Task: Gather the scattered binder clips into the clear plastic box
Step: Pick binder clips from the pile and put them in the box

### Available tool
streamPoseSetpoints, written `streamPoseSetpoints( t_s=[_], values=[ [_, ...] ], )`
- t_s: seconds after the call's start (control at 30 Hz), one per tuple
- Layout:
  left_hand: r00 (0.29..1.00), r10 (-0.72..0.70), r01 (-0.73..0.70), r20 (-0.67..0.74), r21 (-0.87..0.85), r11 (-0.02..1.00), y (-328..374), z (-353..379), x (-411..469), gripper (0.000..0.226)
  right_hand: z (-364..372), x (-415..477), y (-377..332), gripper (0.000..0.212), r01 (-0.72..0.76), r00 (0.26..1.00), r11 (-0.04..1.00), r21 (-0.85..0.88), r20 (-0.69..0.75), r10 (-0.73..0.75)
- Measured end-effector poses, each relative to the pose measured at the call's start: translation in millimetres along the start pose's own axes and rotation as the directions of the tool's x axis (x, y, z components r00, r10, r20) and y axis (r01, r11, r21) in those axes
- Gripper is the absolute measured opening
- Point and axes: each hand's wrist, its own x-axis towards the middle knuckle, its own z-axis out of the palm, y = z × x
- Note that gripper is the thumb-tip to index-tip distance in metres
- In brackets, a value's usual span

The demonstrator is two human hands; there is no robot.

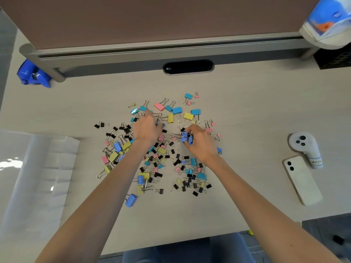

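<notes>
Several binder clips (155, 154) in black, blue, yellow and pink lie scattered over the middle of the desk. The clear plastic box (36, 173) stands at the left edge, its inside hard to read through the glare. My left hand (147, 128) rests palm down on the pile's upper left, fingers curled onto clips; a blue clip (161, 125) shows at its fingertips. My right hand (199, 143) is closed around a few blue binder clips (187, 138) just above the pile's right side.
A white phone (302, 180) and a white controller (305, 149) lie at the right. A blue tape dispenser (34, 74) sits far left by the partition foot. A black cable slot (188, 67) and the grey partition rail (152, 52) run along the back.
</notes>
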Motion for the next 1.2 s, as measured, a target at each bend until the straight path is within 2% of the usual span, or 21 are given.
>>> streamPoseSetpoints(
  t_s=[0.1, 0.23, 0.4, 0.47, 0.6, 0.73, 0.87, 1.03, 1.2],
  values=[
    [0.996, -0.064, 0.066, 0.061, -0.023, 0.998, -1.5, -1.6, -0.3, 0.056, 0.6, -0.8, 0.0, 0.025, -0.019, 1.0, 0.999, 0.038, -0.009, 0.019],
    [0.991, -0.086, 0.086, 0.103, 0.013, 0.996, 3.6, -1.7, 0.1, 0.065, 0.4, -0.3, -0.4, 0.024, -0.032, 0.999, 0.998, 0.058, -0.008, 0.032],
    [0.994, -0.019, 0.011, 0.106, 0.069, 0.998, 12.6, -8.0, -0.5, 0.046, -0.9, -0.9, 0.9, 0.022, -0.041, 0.999, 0.997, 0.07, -0.006, 0.041],
    [0.994, -0.026, 0.026, 0.102, 0.004, 1.0, 11.9, -8.0, -0.1, 0.042, -1.0, -0.7, 1.0, 0.022, -0.046, 0.999, 0.996, 0.078, -0.008, 0.047],
    [0.994, -0.055, 0.075, 0.099, -0.211, 0.975, -0.4, -11.5, -1.3, 0.048, -0.6, 0.1, -7.0, 0.023, -0.033, 0.999, 0.995, 0.095, -0.021, 0.035],
    [0.993, -0.068, 0.109, 0.1, -0.505, 0.856, -19.8, -24.2, -20.0, 0.031, -2.0, -0.6, -24.8, 0.025, -0.003, 1.0, 0.996, 0.087, -0.001, 0.003],
    [0.982, -0.084, 0.183, 0.169, -0.75, 0.635, -47.5, -34.1, -43.9, 0.026, 2.6, -3.6, -47.2, 0.028, 0.049, 0.998, 0.992, 0.118, 0.027, -0.052],
    [0.978, -0.065, 0.208, 0.2, -0.867, 0.452, -93.2, -44.2, -69.4, 0.016, 18.0, -9.5, -84.8, 0.023, 0.106, 0.993, 0.982, 0.158, 0.03, -0.113],
    [0.981, -0.055, 0.192, 0.185, -0.907, 0.375, -160.7, -57.3, -88.1, 0.024, 45.0, -20.1, -140.9, 0.029, 0.106, 0.992, 0.98, 0.166, 0.055, -0.117]
  ],
)
